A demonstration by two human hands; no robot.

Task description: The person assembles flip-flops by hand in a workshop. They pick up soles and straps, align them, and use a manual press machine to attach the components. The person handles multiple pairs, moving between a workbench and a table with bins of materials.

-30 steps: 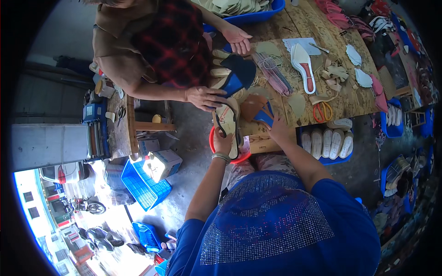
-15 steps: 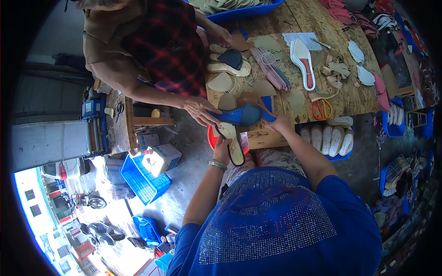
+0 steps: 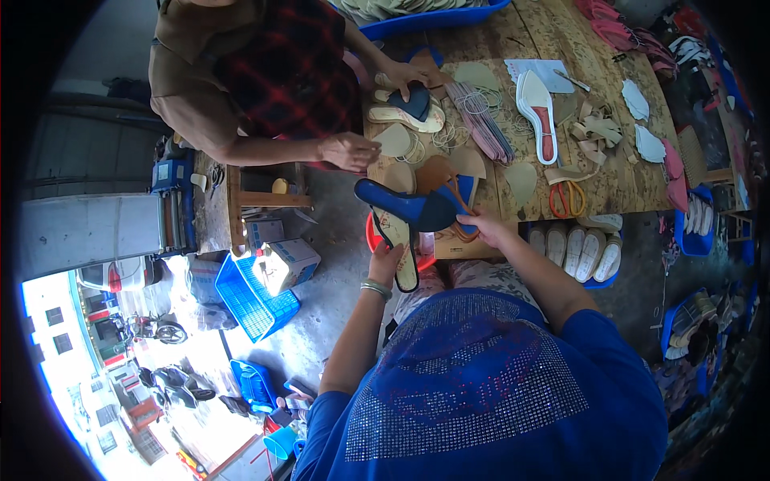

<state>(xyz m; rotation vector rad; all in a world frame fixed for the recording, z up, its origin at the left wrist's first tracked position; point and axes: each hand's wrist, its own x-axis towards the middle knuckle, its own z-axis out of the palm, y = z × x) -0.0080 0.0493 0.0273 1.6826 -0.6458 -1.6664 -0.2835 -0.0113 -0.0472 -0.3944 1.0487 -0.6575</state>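
Note:
My left hand (image 3: 387, 263) is closed on a cream insole (image 3: 407, 278) with a black edge, held upright near the table's front edge. My right hand (image 3: 484, 228) pinches a blue sandal (image 3: 399, 204) by its dark front part, near some brown strap material. The sandal lies level across the top of the insole, its blue end pointing left. A co-worker's hand (image 3: 350, 151) is just beyond that end, apart from it. The co-worker's other hand (image 3: 407, 75) touches a dark piece (image 3: 411, 103) on a cream sole (image 3: 430, 122).
On the wooden table (image 3: 553, 24) lie bundled strips (image 3: 479, 120), white-edged soles (image 3: 536, 108), orange-handled scissors (image 3: 568, 199) and beige scraps. Below it, a red basin (image 3: 373, 236) and a tray of pale shoes (image 3: 576, 250) stand. A blue crate (image 3: 255, 301) is on the floor at left.
The co-worker's near hand has let go of the blue sandal and drawn back; their other hand has moved onto the dark piece. The sandal stays in my right hand, its left end slightly raised.

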